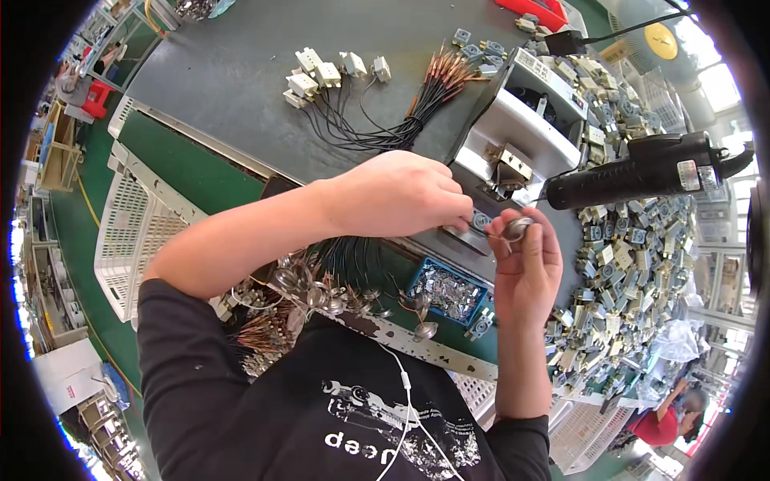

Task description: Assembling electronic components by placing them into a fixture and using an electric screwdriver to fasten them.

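My right hand [525, 272] holds a small round metal part [517, 230] between thumb and fingers. Thin wire shows at that part, close to its edge. My left hand [405, 196] is closed in a pinch just left of it, with a short dark line like a thin wire running from the fingertips toward the metal part. Just beyond both hands is a grey machine [529, 132] with a small metal fixture [511, 170] on its front. A black electric screwdriver [634, 178] points at that fixture from the right.
Black wires [421, 104] with copper-coloured ends are bundled on the dark bench, some joined to cream blocks [327, 74]. A blue tray [449, 293] holds small metal pieces. Round metal parts [425, 330] lie near my body. Grey and cream blocks [626, 272] pile up rightward.
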Available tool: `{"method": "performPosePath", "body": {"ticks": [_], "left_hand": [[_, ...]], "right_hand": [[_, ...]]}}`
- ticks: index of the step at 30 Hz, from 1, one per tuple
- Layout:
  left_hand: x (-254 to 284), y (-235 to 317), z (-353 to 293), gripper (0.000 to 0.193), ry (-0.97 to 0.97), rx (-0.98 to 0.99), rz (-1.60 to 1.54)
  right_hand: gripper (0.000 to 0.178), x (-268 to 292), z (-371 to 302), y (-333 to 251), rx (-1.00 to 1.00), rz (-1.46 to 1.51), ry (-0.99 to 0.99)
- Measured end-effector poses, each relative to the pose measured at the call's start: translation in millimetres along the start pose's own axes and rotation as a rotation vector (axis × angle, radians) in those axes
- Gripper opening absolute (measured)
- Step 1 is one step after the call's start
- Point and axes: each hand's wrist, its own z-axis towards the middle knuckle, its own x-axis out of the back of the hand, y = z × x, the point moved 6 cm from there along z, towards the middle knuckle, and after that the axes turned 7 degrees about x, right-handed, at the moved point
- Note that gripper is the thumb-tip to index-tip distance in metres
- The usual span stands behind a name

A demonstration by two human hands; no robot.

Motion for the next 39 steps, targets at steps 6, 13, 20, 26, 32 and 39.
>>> {"method": "performPosePath", "body": {"ticks": [6, 13, 20, 26, 32, 39], "left_hand": [[-5.2, 16.2, -5.8, 0.009, -0.144, -0.13, 0.403], [-8.3, 20.3, -0.9, 0.013, -0.086, -0.055, 0.246], [-23.2, 18.2, 2.0, 0.03, -0.124, -0.112, 0.261], [-20.1, 25.7, 0.6, 0.022, -0.431, 0.023, 0.266], [-23.2, 22.3, 3.3, 0.033, -0.369, -0.02, 0.079], [-46.2, -14.5, 41.2, 0.036, -0.462, 0.332, 0.0]], "right_hand": [[0.024, 1.5, 13.5, 0.7, -0.363, -0.744, -0.443], [0.034, 7.5, -7.9, -13.5, -0.107, -0.702, -0.233], [0.036, 4.5, 0.8, -8.0, -0.292, -0.892, -0.527], [0.034, 12.2, -12.7, -18.1, -0.186, -0.944, -0.554], [0.04, 26.2, -6.8, -56.1, 0.214, -0.92, -0.118], [0.049, -14.3, 7.6, -120.9, 0.893, -0.93, -0.14]]}}
